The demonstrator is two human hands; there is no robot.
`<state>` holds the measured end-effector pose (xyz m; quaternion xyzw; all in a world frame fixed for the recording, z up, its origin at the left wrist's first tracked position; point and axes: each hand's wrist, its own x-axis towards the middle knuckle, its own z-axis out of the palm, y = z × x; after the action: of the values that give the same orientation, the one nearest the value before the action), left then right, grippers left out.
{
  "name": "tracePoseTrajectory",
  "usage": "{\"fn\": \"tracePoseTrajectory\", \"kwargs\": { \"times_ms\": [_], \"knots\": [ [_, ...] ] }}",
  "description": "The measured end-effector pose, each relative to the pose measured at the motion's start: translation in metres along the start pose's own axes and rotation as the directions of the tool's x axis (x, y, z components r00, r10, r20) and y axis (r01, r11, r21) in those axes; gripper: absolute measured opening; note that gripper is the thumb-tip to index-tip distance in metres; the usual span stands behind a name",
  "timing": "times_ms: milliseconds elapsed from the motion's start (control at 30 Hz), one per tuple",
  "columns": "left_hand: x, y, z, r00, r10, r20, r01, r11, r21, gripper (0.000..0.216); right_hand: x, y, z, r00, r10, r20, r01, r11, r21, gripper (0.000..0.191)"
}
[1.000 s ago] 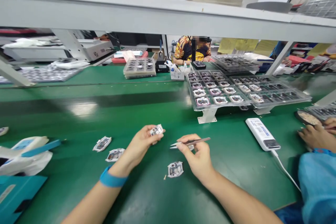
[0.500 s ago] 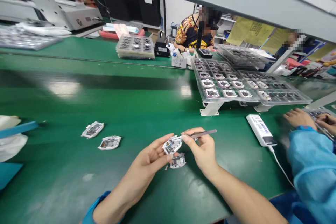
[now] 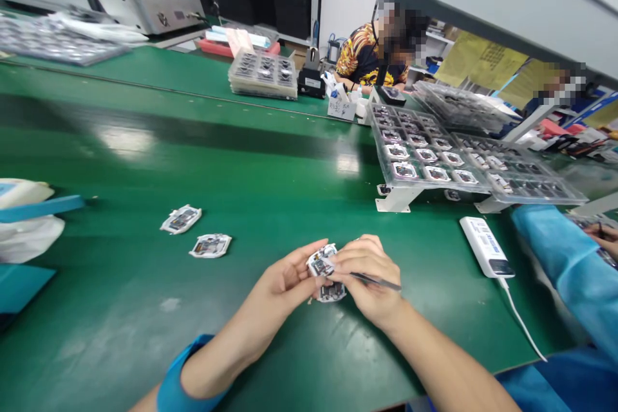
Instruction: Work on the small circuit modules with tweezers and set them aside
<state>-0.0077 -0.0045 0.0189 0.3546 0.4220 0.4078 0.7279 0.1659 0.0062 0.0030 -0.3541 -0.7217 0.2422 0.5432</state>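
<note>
left hand (image 3: 284,290): curled, gripping 1 small circuit board (image 3: 321,264) in white backing, just above the green bench (image 3: 120,309). right hand (image 3: 369,273): closed on tweezers (image 3: 376,281), tips hidden, fingers against the same board. beneath the hands: 1 second board (image 3: 332,293), partly hidden. on the bench: 2 more boards (image 3: 196,233) to the left, 1 white power bank (image 3: 486,247) to the right, 1 clear tray (image 3: 434,185) of boards beyond.

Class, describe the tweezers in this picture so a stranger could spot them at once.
On the green workbench, below the clear parts trays, two hands meet over a white-edged circuit module. The dark tweezers poke out from under the right hand, the only long thin tool there.
</note>
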Motion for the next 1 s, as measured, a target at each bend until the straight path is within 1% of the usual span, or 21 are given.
{"fn": "tracePoseTrajectory", "kwargs": {
  "times_ms": [67, 167, 200, 267, 333, 400, 533, 667, 733, 800, 900, 1000],
  "knots": [
    [0.0001, -0.0015, -0.0004, 1.000, 0.018, -0.002, -0.017, 0.999, 0.031, 0.057, 0.0016, -0.0007, -0.0003, 0.999, -0.036, 0.017, 0.036, 0.999, -0.028, 0.008],
    [0.0013, -0.0046, -0.0009, 0.998, 0.055, -0.044, -0.050, 0.993, 0.106, 0.048, 0.0027, -0.0009, 0.0021, 0.999, -0.024, -0.030, 0.025, 1.000, 0.015, 0.005],
    [0.0020, -0.0057, -0.0012, 0.996, 0.067, -0.064, -0.058, 0.990, 0.126, 0.045, 0.0025, -0.0009, 0.0030, 0.999, 0.009, -0.045, -0.008, 0.999, 0.044, 0.005],
    [0.0037, -0.0074, -0.0019, 0.992, 0.079, -0.097, -0.063, 0.986, 0.157, 0.042, 0.0018, -0.0009, 0.0044, 0.989, 0.130, -0.065, -0.121, 0.984, 0.133, 0.005],
    [0.0052, -0.0082, -0.0030, 0.990, 0.082, -0.113, -0.060, 0.981, 0.186, 0.041, 0.0011, -0.0010, 0.0044, 0.957, 0.285, -0.054, -0.264, 0.933, 0.243, 0.005],
    [0.0061, -0.0082, -0.0042, 0.990, 0.088, -0.113, -0.062, 0.975, 0.212, 0.041, 0.0010, -0.0010, 0.0034, 0.916, 0.401, -0.016, -0.376, 0.870, 0.319, 0.005],
    [0.0049, -0.0076, -0.0057, 0.992, 0.085, -0.096, -0.061, 0.973, 0.224, 0.040, 0.0029, 0.0003, 0.0018, 0.857, 0.514, 0.037, -0.490, 0.790, 0.370, 0.011],
    [0.0034, -0.0066, -0.0046, 0.996, 0.037, -0.084, -0.023, 0.987, 0.158, 0.044, 0.0054, 0.0010, 0.0025, 0.782, 0.614, 0.105, -0.593, 0.681, 0.430, 0.019],
    [0.0037, -0.0055, -0.0035, 0.997, 0.011, -0.081, -0.002, 0.994, 0.111, 0.045, 0.0059, 0.0000, 0.0030, 0.769, 0.632, 0.097, -0.602, 0.664, 0.444, 0.021],
    [0.0046, -0.0045, -0.0026, 0.996, 0.000, -0.085, 0.008, 0.996, 0.094, 0.044, 0.0059, -0.0015, 0.0031, 0.775, 0.630, 0.044, -0.582, 0.686, 0.437, 0.020],
    [0.0056, -0.0039, -0.0023, 0.996, 0.005, -0.087, 0.006, 0.992, 0.126, 0.045, 0.0053, -0.0034, 0.0026, 0.793, 0.609, -0.023, -0.552, 0.733, 0.398, 0.017],
    [0.0048, -0.0036, -0.0020, 0.995, 0.026, -0.094, -0.010, 0.985, 0.172, 0.048, 0.0047, -0.0034, 0.0022, 0.801, 0.597, -0.036, -0.542, 0.750, 0.379, 0.015]
  ]
}}
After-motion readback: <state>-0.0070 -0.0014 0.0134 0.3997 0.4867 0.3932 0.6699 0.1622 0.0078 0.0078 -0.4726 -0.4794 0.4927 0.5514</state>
